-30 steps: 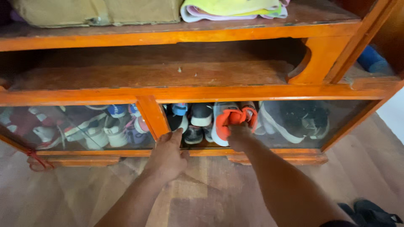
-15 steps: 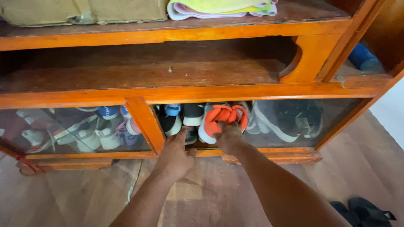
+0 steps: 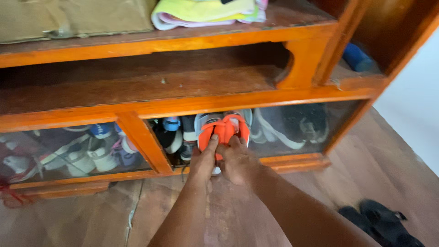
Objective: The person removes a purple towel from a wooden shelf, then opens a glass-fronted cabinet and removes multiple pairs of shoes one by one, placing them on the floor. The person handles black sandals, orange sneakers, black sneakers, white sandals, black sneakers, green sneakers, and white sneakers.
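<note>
Both hands are on the orange-and-white sneakers (image 3: 222, 130): left hand (image 3: 204, 161) and right hand (image 3: 238, 161) curled around them at the cabinet (image 3: 183, 106) opening. Looks mid-pull; next needs a steady draw outward.

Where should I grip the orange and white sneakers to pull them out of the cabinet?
Grip the orange and white sneakers at their near ends, coming straight in from the front through the open gap. Both hands, left hand and right hand, already meet there; other shoes crowd the left.
</note>
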